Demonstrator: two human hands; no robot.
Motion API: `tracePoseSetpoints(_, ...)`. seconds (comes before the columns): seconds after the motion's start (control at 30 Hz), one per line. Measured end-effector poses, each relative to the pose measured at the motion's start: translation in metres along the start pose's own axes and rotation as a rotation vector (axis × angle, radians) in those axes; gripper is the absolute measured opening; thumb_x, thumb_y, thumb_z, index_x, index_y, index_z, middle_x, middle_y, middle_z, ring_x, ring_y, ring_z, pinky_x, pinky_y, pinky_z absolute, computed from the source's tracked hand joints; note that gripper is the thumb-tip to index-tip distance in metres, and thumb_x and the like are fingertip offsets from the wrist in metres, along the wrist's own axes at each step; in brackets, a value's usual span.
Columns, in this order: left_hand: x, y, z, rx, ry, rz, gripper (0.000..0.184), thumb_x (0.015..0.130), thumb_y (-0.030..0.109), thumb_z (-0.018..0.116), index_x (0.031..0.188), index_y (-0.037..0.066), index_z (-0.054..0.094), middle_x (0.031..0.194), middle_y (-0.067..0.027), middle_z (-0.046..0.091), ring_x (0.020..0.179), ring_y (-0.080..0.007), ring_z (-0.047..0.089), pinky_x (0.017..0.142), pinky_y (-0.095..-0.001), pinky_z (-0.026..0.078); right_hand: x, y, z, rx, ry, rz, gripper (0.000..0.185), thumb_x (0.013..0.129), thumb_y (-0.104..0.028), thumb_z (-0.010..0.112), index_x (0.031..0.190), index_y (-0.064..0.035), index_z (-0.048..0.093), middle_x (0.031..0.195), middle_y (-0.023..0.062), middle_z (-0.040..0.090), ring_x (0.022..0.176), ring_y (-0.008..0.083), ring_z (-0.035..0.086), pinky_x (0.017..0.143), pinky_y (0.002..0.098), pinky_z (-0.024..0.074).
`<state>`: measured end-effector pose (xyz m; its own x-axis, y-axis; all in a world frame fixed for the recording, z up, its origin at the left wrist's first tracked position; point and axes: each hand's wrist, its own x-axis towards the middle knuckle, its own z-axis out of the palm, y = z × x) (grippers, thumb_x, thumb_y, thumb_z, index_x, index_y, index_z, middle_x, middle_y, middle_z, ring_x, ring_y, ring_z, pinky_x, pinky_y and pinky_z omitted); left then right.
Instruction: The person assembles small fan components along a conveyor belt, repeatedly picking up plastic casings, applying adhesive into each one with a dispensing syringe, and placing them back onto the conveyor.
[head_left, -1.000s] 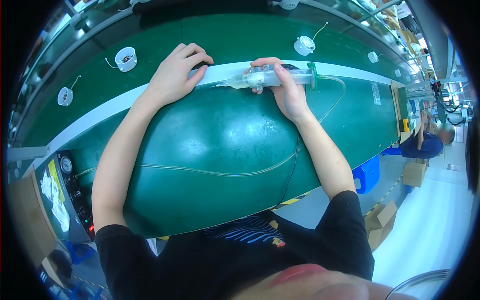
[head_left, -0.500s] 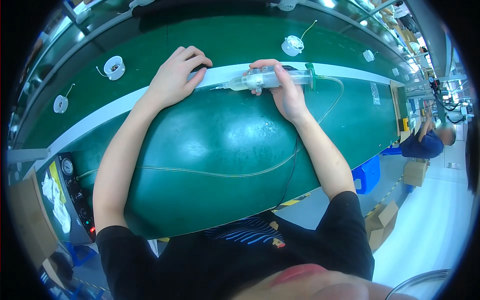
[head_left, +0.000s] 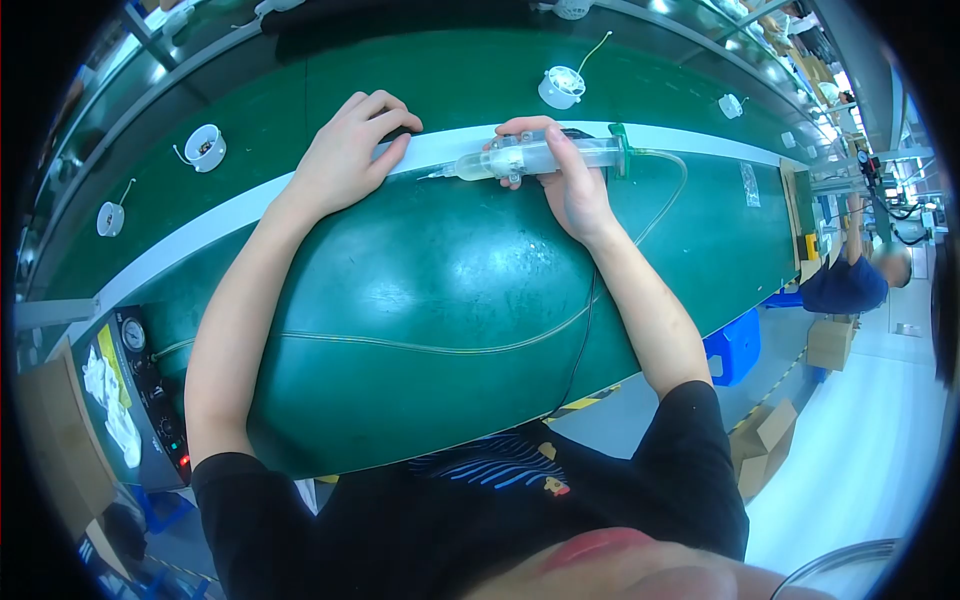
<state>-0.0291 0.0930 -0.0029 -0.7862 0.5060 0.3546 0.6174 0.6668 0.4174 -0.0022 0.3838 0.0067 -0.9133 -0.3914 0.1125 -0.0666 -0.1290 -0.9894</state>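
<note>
My right hand point(head_left: 568, 185) is wrapped round a clear dispensing syringe point(head_left: 595, 153) with a green cap, held nearly level. Its thin needle tip points left, close to my left hand. From the cap a clear air hose point(head_left: 682, 190) curves down behind my right forearm. Resting on the white rail point(head_left: 440, 148), my left hand point(head_left: 355, 145) has bent fingers, with the thumb apart and nothing visible between them. Beyond the rail, a white round housing point(head_left: 203, 150) with small parts inside and a short wire sits on the green belt point(head_left: 450, 80).
Other white housings stand on the belt: one point(head_left: 561, 88) beyond my right hand, one point(head_left: 110, 219) far left, one point(head_left: 731, 106) far right. A dispenser box with a gauge point(head_left: 134, 334) stands at left. A co-worker point(head_left: 848, 287) is at far right, near a blue stool point(head_left: 735, 348).
The white housings on the belt have shifted left. Both my hands and the syringe stay nearly where they were. The co-worker's arm has moved slightly.
</note>
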Motion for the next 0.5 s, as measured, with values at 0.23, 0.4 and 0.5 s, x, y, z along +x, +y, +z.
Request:
tracePoseSetpoints(0.23,0.0003,0.0005,-0.0008,0.004,0.002,-0.005,0.019,0.098,0.014,0.059,0.113,0.009,0.069,0.116,-0.0070,0.061,0.110,-0.0258,0.057,0.095,-0.0363,0.049,0.0005,-0.0019,0.0011,0.005,-0.001,-0.004,0.052,0.107,-0.047,0.044,0.122,-0.0012,0.065,0.112,0.0137,0.070,0.092,0.0202,0.065,0.081,0.0338,0.0508)
tracePoseSetpoints(0.4,-0.0004,0.0010,-0.0008,0.003,-0.010,-0.014,0.019,0.098,0.015,0.058,0.113,0.009,0.069,0.116,-0.0070,0.061,0.110,-0.0258,0.057,0.095,-0.0362,0.049,-0.0006,-0.0011,0.0015,0.005,0.000,-0.003,0.053,0.108,-0.047,0.043,0.122,-0.0013,0.065,0.112,0.0137,0.070,0.092,0.0205,0.065,0.082,0.0340,0.0509)
tracePoseSetpoints(0.5,0.0002,0.0017,-0.0018,0.009,-0.012,-0.012,0.019,0.098,0.015,0.058,0.113,0.009,0.069,0.116,-0.0070,0.061,0.110,-0.0259,0.057,0.095,-0.0361,0.049,-0.0001,-0.0016,0.0019,0.005,0.002,-0.007,0.053,0.108,-0.047,0.043,0.122,-0.0016,0.065,0.112,0.0139,0.070,0.092,0.0206,0.065,0.082,0.0341,0.0510)
